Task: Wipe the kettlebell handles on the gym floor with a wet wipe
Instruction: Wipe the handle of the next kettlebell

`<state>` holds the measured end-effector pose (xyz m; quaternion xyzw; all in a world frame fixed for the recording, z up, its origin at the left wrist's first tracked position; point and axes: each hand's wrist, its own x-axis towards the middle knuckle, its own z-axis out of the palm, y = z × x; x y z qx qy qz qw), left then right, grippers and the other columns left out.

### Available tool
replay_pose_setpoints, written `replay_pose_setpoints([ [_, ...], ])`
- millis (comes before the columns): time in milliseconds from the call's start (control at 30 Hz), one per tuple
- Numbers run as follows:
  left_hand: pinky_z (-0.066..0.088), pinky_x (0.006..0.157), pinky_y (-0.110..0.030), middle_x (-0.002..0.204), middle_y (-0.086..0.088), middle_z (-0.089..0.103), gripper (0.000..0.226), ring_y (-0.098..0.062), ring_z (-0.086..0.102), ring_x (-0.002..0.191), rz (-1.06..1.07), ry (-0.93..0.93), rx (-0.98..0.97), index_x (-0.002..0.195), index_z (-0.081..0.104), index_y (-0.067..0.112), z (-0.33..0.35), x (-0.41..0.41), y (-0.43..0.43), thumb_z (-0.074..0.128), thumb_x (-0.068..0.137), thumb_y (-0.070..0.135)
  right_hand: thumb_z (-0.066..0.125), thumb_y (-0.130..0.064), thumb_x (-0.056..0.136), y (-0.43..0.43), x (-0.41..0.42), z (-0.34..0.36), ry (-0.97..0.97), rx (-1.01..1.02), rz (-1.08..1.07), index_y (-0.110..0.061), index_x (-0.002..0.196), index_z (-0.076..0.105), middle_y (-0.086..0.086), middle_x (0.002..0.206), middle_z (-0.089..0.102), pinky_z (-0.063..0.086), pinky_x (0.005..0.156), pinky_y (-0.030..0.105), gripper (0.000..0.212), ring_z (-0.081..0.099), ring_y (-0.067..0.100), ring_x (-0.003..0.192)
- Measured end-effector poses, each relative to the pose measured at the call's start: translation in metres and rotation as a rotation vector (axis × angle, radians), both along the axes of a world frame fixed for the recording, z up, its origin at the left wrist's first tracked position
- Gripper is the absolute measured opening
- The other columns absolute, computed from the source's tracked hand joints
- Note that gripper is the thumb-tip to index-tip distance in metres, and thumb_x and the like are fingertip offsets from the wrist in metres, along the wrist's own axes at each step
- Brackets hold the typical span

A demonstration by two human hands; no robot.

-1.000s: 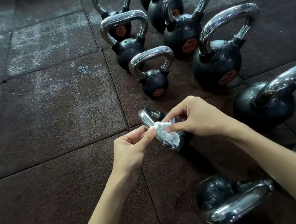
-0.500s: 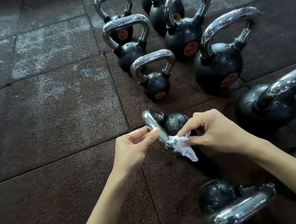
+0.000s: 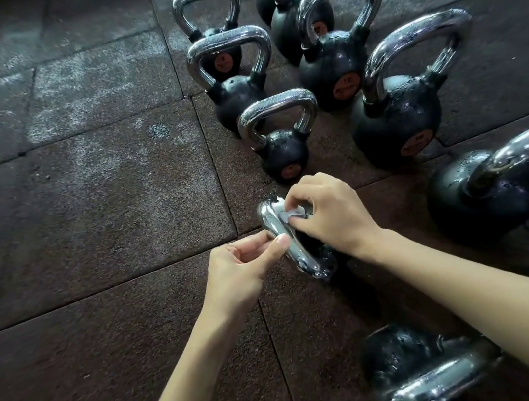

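A small black kettlebell lies tipped toward me on the rubber floor, its chrome handle (image 3: pixel 288 241) facing up. My left hand (image 3: pixel 244 269) pinches the middle of that handle between thumb and fingers. My right hand (image 3: pixel 325 213) presses a crumpled white wet wipe (image 3: pixel 287 212) against the far upper part of the handle. The hand hides most of the wipe and the kettlebell's body.
Several upright chrome-handled kettlebells stand behind, the nearest small one (image 3: pixel 284 148) just beyond my right hand. A large one (image 3: pixel 482 186) leans at the right and another (image 3: pixel 422 373) lies at the bottom right. Dark rubber floor tiles (image 3: pixel 101 208) stretch to the left.
My right hand has carried the wipe from the near lower end of the handle up to its far end. My left hand has stayed pinching the handle.
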<state>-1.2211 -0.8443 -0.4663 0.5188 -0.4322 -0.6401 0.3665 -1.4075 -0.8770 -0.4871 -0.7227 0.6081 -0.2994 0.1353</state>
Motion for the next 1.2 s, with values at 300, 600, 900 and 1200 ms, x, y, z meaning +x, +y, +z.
replay_pose_setpoints([
  [300,0.048,0.076,-0.002,0.089,0.009,0.08,0.013,0.008,0.072,0.087,-0.008,-0.025,-0.028,0.091,0.079,0.021,0.005,0.002,-0.002,0.075,0.09,0.008,0.084,-0.017,0.078,-0.009,0.005,-0.005,-0.155,0.004,-0.051,-0.02,0.092,0.082,-0.004,0.086,0.078,0.055,0.08,0.035,0.014,0.069,0.016,0.078],
  [600,0.047,0.081,-0.004,0.094,0.012,0.08,0.012,0.007,0.071,0.093,-0.013,-0.113,-0.054,0.097,0.08,0.025,0.006,0.001,-0.003,0.08,0.088,0.017,0.086,-0.021,0.08,-0.008,0.004,0.011,-0.335,0.151,-0.09,-0.023,0.086,0.083,-0.011,0.072,0.075,0.041,0.06,0.008,0.007,0.059,-0.006,0.057],
  [900,0.052,0.09,-0.009,0.1,0.005,0.081,0.018,-0.001,0.073,0.101,0.006,-0.136,-0.05,0.103,0.082,0.019,0.004,0.003,-0.003,0.083,0.085,0.019,0.086,-0.019,0.08,0.006,-0.004,0.014,-0.409,0.445,0.007,-0.023,0.089,0.083,0.0,0.078,0.078,0.055,0.07,0.026,0.01,0.071,0.012,0.069],
  [1200,0.052,0.088,-0.012,0.098,0.005,0.081,0.012,-0.003,0.074,0.1,0.018,-0.143,-0.059,0.099,0.082,0.021,0.004,0.003,-0.003,0.081,0.087,0.021,0.085,-0.02,0.084,0.011,-0.014,0.019,-0.475,0.596,0.126,-0.018,0.093,0.082,0.004,0.082,0.08,0.057,0.072,0.029,0.009,0.071,0.011,0.073],
])
